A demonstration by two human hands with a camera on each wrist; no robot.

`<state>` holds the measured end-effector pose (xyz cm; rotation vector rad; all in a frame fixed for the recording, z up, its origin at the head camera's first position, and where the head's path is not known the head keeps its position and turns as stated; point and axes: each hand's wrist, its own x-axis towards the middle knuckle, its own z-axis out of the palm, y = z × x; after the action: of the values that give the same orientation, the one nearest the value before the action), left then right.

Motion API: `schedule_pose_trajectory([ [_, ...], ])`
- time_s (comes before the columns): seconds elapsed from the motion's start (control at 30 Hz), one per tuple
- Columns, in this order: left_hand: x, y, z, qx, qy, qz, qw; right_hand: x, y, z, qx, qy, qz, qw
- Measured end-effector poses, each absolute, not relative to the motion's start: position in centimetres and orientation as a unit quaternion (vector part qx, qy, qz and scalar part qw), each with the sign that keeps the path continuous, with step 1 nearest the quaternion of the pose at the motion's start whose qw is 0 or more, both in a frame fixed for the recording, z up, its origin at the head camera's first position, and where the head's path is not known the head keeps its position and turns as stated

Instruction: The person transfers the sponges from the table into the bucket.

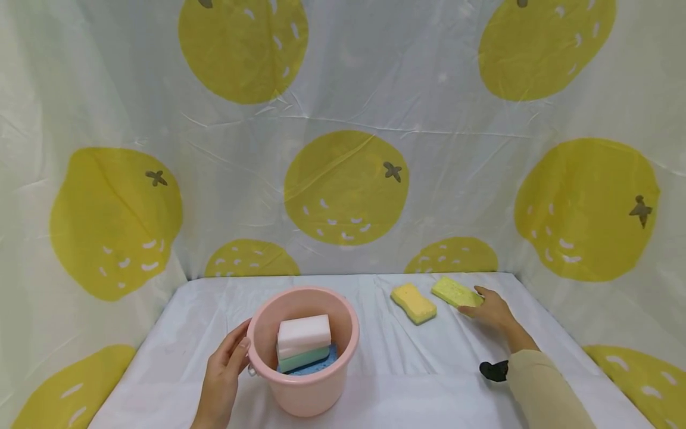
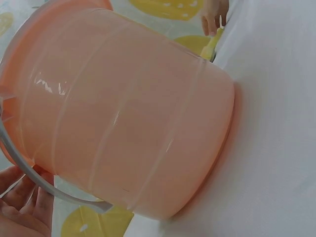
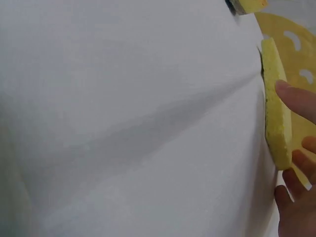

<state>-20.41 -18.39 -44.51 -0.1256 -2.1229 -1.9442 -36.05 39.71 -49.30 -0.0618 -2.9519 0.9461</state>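
A pink bucket (image 1: 308, 393) stands upright on the white cloth. My left hand (image 1: 227, 360) is at its left side, fingertips against the outer wall just below the rim; the left wrist view shows these fingers near the grey handle (image 2: 54, 190). Inside the bucket lie a white sponge (image 1: 304, 331), a green one (image 1: 303, 359) beneath it and a blue one (image 1: 321, 366) lower down. At the back right, my right hand (image 1: 492, 313) is spread around the right end of a yellow-green sponge (image 1: 452, 291), which lies flat. The thumb overlaps its side in the right wrist view.
A yellow sponge (image 1: 414, 302) with a darker underside lies between the bucket and the yellow-green sponge. Lemon-print curtains (image 1: 345, 187) enclose the back and both sides of the table. A black strap end (image 1: 493, 371) sticks out at the right sleeve.
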Motion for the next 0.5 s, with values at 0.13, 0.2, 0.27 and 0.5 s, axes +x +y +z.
schedule_pose_trajectory([
  [0.13, -20.4, -18.4, -44.6, -0.046, -0.731, -0.667, 0.136, -36.1, 39.7, -50.1, -0.032, -0.949, 0.312, 0.021],
  [0.2, -20.4, -18.3, -44.5, -0.047, -0.731, -0.667, 0.135, -36.1, 39.6, -50.4, -0.044, -0.947, 0.317, 0.015],
  [0.27, -20.3, -18.4, -44.5, -0.047, -0.731, -0.668, 0.134, -36.2, 39.6, -50.7, -0.057, -0.943, 0.327, 0.008],
  [0.5, -20.5, -18.4, -44.5, -0.041, -0.732, -0.668, 0.128, -36.1, 39.0, -50.6, -0.098, -0.923, 0.373, 0.005],
])
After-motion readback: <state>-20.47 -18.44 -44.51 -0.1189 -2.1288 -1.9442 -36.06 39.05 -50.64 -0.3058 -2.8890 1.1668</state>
